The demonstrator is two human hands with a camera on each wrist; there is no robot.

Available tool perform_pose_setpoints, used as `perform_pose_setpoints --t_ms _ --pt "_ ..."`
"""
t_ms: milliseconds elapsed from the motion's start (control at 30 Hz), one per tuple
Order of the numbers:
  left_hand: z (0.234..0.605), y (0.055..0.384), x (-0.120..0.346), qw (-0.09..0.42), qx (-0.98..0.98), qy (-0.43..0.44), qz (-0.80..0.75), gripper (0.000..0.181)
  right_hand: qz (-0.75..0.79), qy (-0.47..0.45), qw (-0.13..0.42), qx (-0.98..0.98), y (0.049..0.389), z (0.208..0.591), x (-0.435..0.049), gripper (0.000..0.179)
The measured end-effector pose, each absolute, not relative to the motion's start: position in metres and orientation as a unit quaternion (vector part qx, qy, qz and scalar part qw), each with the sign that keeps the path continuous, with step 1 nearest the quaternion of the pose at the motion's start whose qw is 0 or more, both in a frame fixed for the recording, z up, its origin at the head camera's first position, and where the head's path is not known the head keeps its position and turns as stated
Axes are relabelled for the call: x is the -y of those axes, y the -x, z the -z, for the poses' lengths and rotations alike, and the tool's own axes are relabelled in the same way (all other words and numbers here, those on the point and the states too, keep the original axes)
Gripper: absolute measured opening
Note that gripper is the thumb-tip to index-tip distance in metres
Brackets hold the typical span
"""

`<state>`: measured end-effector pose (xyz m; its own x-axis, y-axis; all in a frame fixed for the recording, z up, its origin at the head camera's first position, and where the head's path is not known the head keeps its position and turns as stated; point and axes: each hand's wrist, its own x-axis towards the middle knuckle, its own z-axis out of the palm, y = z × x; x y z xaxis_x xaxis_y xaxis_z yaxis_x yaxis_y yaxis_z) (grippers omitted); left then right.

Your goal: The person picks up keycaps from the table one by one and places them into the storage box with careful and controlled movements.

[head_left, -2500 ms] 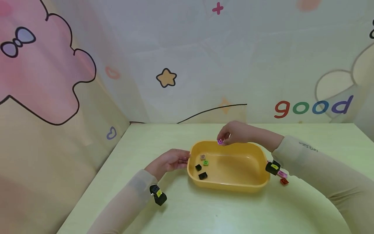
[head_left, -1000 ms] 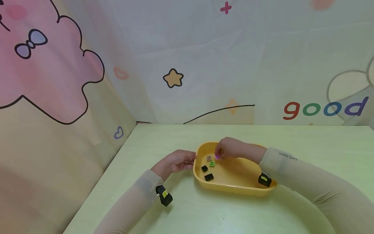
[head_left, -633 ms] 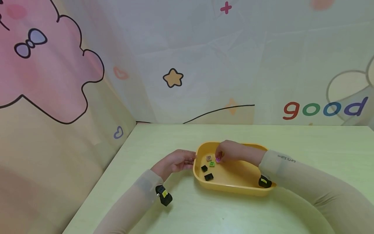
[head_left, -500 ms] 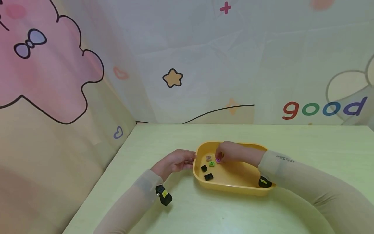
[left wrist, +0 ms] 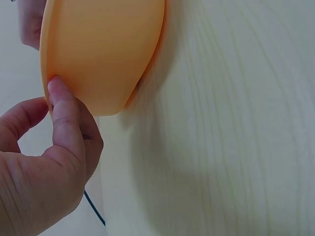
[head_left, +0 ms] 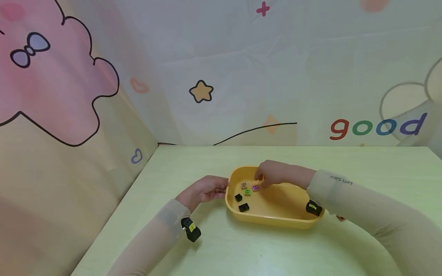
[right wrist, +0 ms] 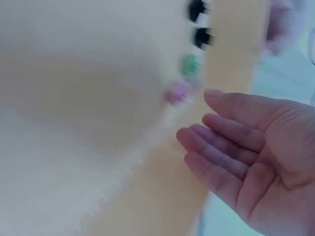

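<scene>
My left hand [head_left: 203, 190] pinches the left rim of a yellow plastic tub [head_left: 272, 220] between thumb and fingers, as the left wrist view shows close up. Inside the tub, over its back left part, my right hand [head_left: 276, 173] has its fingers loosely bent with nothing between them. A purple toy block [head_left: 255, 188] lies on the tub floor just below those fingertips. Beside it are a green block [head_left: 247, 192] and a tan block [head_left: 243, 185]. Two black blocks [head_left: 243, 207] sit nearer the tub's front left. The right wrist view is blurred around the blocks.
The tub stands on a pale wooden table [head_left: 193, 253]. A reddish block [head_left: 340, 218] lies on the table right of the tub, partly hidden by the right sleeve [head_left: 345, 195]. A printed cloth [head_left: 241, 76] hangs behind the table.
My right hand carried the purple block down into the tub, set it beside the green one and let go, rising slightly. The left hand has stayed at the rim.
</scene>
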<state>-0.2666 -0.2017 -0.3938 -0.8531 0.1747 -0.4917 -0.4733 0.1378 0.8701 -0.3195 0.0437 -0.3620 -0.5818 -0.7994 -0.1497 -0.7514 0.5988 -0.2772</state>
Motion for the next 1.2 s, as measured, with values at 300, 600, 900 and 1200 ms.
perform_pose_setpoints --t_ms 300,600,900,1200 --pt "0.394 0.269 0.200 0.253 -0.711 0.112 -0.646 0.042 0.131 0.422 0.103 -0.891 0.309 0.307 -0.078 0.023" --pt "0.396 0.268 0.200 0.253 -0.710 0.107 -0.649 0.043 0.135 0.359 0.062 -0.922 0.289 0.265 -0.124 0.021" --pt "0.397 0.267 0.197 0.257 -0.708 0.091 -0.651 0.043 0.149 0.285 0.023 -0.946 0.263 0.270 -0.185 0.025" --pt "0.397 0.268 0.198 0.256 -0.708 0.092 -0.651 0.041 0.165 0.236 0.066 -0.955 0.250 0.297 -0.225 0.028"
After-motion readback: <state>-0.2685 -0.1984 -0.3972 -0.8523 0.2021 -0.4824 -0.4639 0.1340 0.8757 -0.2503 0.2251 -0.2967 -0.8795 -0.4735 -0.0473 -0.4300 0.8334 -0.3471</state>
